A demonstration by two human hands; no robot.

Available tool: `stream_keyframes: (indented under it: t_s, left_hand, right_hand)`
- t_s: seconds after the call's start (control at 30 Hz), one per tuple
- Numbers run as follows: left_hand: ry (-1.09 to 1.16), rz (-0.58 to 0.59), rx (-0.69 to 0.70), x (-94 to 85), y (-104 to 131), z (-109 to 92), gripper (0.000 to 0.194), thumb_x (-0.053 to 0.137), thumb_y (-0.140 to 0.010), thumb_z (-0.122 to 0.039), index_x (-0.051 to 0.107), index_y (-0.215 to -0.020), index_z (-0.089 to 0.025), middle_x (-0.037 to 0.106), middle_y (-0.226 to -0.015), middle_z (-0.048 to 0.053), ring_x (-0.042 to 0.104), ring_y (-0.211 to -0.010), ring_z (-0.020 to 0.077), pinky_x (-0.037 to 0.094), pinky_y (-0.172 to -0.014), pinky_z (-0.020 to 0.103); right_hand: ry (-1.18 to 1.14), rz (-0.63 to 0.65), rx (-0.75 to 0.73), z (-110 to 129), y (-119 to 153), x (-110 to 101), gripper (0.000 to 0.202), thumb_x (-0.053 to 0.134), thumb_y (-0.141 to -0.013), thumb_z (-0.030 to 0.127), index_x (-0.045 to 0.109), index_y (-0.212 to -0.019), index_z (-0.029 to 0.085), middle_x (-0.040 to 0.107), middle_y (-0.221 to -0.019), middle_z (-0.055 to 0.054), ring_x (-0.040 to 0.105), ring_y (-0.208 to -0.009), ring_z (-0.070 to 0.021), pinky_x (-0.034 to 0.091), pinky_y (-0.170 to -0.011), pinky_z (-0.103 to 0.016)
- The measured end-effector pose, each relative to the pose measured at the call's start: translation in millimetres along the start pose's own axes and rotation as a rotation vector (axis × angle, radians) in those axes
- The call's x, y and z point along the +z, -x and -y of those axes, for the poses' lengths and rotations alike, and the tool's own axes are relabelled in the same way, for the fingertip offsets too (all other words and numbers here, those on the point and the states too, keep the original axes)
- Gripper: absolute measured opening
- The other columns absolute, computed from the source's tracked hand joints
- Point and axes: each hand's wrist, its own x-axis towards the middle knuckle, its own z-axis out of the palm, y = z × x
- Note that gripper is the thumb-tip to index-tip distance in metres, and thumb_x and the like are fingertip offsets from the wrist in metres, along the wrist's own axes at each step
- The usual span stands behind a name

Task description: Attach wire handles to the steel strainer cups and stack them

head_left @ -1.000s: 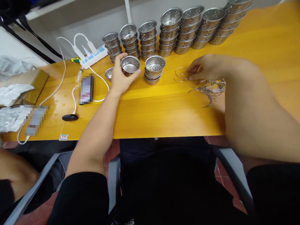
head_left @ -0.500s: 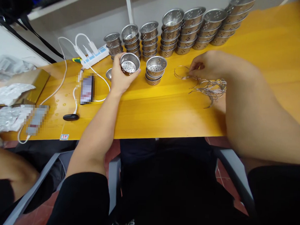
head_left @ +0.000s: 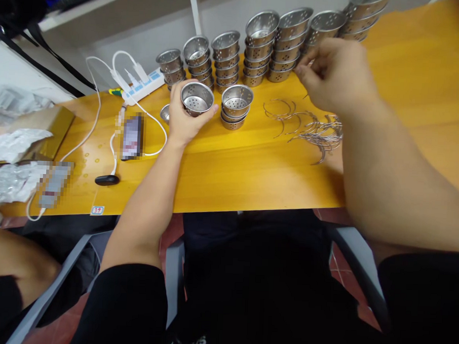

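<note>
In the head view my left hand [head_left: 184, 114] grips a perforated metal cup [head_left: 197, 100] from its left side, thumb along the near right edge. The cup's open top faces me. Just right of it stands a short stack of the same cups [head_left: 236, 104]. My right hand [head_left: 328, 75] is raised in front of the tall cup stacks, its thumb and finger pinched. A thin wire end [head_left: 306, 96] pokes out beneath this hand; the rest is hidden by the fingers. Below lies a loose heap of curved metal wires [head_left: 318, 133], partly behind my right forearm.
Tall stacks of perforated cups [head_left: 260, 46] line the back of the yellow table [head_left: 244, 177]. To the left are a power strip [head_left: 145, 89] with white cables, a phone [head_left: 132, 137], another device [head_left: 56, 184] and plastic bags [head_left: 14, 180]. A neighbouring person's arm [head_left: 16, 259] shows at lower left.
My right hand has risen from the wire heap and moved up and slightly right, a wire end showing under it. My left hand keeps holding the cup in nearly the same place.
</note>
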Motion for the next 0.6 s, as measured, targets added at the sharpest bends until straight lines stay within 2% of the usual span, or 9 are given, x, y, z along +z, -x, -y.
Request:
stream_keyframes:
  t_s: [0.1, 0.17, 0.3, 0.37, 0.43, 0.5, 0.53, 0.6]
  left_hand:
    - [0.003, -0.055, 0.01, 1.0, -1, 0, 0.107, 0.105, -0.085, -0.105, 0.067, -0.159, -0.037, 0.079, -0.157, 0.01, 0.082, -0.153, 0.0393, 0.065, -0.147, 0.066]
    - [0.034, -0.039, 0.013, 4.4, -1, -4, 0.111, 0.105, -0.084, -0.106, 0.062, -0.161, -0.037, 0.079, -0.156, 0.01, 0.083, -0.153, 0.0387, 0.066, -0.146, 0.065]
    - [0.087, -0.01, 0.058, 15.4, 0, -14, 0.117, 0.103, -0.087, -0.106, 0.054, -0.171, -0.041, 0.075, -0.167, 0.011, 0.08, -0.16, 0.04, 0.064, -0.147, 0.064]
    - [0.111, 0.002, 0.094, 21.8, 1, -19, 0.116, 0.096, -0.093, -0.108, 0.051, -0.179, -0.043, 0.071, -0.176, 0.012, 0.076, -0.167, 0.0415, 0.062, -0.15, 0.066]
    - [0.112, 0.008, 0.129, 27.6, 3, -26, 0.115, 0.088, -0.098, -0.109, 0.049, -0.183, -0.044, 0.067, -0.182, 0.013, 0.073, -0.171, 0.043, 0.06, -0.152, 0.068]
    - [0.083, 0.01, 0.147, 32.2, 4, -34, 0.112, 0.087, -0.099, -0.109, 0.051, -0.183, -0.044, 0.068, -0.18, 0.013, 0.073, -0.17, 0.0435, 0.06, -0.151, 0.07]
    - [0.072, 0.011, 0.155, 34.1, 5, -38, 0.111, 0.089, -0.098, -0.108, 0.053, -0.181, -0.043, 0.069, -0.177, 0.013, 0.073, -0.167, 0.0433, 0.061, -0.15, 0.07]
    - [0.087, 0.019, 0.175, 37.7, 7, -47, 0.105, 0.091, -0.099, -0.104, 0.055, -0.176, -0.044, 0.071, -0.17, 0.012, 0.076, -0.161, 0.0417, 0.063, -0.147, 0.069]
  right_hand:
    - [-0.107, 0.006, -0.022, 3, 1, 10, 0.021, 0.073, -0.118, 0.013, 0.069, -0.107, 0.03, 0.079, -0.106, -0.007, 0.057, -0.083, -0.0226, 0.046, -0.085, -0.038]
    - [-0.139, 0.031, -0.047, 4, 2, 17, 0.018, 0.074, -0.116, 0.01, 0.074, -0.112, 0.028, 0.084, -0.114, -0.009, 0.06, -0.086, -0.0223, 0.048, -0.086, -0.037]
    - [-0.164, 0.083, -0.115, 3, 4, 29, 0.012, 0.076, -0.117, 0.019, 0.083, -0.123, 0.027, 0.088, -0.114, -0.009, 0.068, -0.09, -0.0239, 0.053, -0.09, -0.039]
    - [-0.213, 0.083, -0.16, 3, 6, 34, 0.012, 0.082, -0.121, 0.036, 0.084, -0.13, 0.029, 0.091, -0.118, -0.01, 0.07, -0.093, -0.0249, 0.057, -0.096, -0.042]
    - [-0.308, 0.058, -0.196, 5, 8, 39, 0.033, 0.085, -0.123, 0.065, 0.083, -0.132, 0.034, 0.094, -0.123, -0.008, 0.069, -0.091, -0.0258, 0.062, -0.098, -0.046]
    - [-0.423, 0.035, -0.202, 12, 11, 42, 0.051, 0.085, -0.118, 0.089, 0.081, -0.127, 0.039, 0.094, -0.123, -0.004, 0.068, -0.083, -0.0265, 0.066, -0.088, -0.051]
    - [-0.466, 0.027, -0.197, 16, 13, 43, 0.056, 0.087, -0.114, 0.095, 0.079, -0.122, 0.04, 0.094, -0.121, -0.003, 0.066, -0.078, -0.0266, 0.065, -0.08, -0.052]
    - [-0.507, 0.014, -0.19, 27, 17, 45, 0.056, 0.092, -0.112, 0.093, 0.076, -0.114, 0.039, 0.092, -0.109, -0.002, 0.064, -0.072, -0.0262, 0.059, -0.072, -0.051]
